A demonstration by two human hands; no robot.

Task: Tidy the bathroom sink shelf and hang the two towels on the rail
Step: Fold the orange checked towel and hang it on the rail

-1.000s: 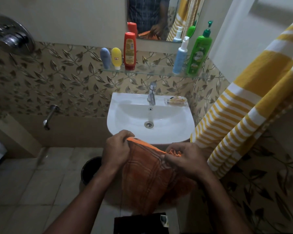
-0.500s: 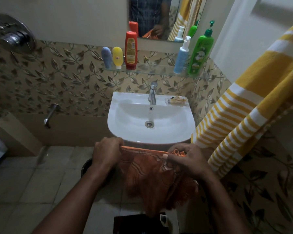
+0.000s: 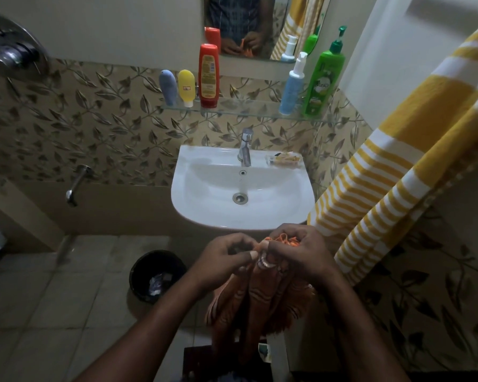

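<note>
An orange patterned towel point(image 3: 262, 301) hangs bunched in front of the sink. My right hand point(image 3: 301, 255) grips its gathered top edge. Beside it, my left hand point(image 3: 226, 257) pinches the same edge, and the two hands touch. A yellow and white striped towel point(image 3: 398, 172) hangs at the right, draped from above. On the glass shelf point(image 3: 243, 110) stand a blue tube point(image 3: 168, 88), a yellow tube point(image 3: 186, 88), a red bottle point(image 3: 209, 75), a light blue pump bottle point(image 3: 291, 86) and a green pump bottle point(image 3: 322, 78).
The white sink point(image 3: 204, 194) with its tap point(image 3: 245, 147) is just ahead, a soap dish point(image 3: 284, 160) on its right rim. A black bin point(image 3: 156, 274) stands on the tiled floor at the left. A mirror point(image 3: 246, 23) hangs above the shelf.
My left hand has moved right to meet my right hand, gathering the orange towel's spread top edge into a bunch. The towel now hangs narrow instead of wide.
</note>
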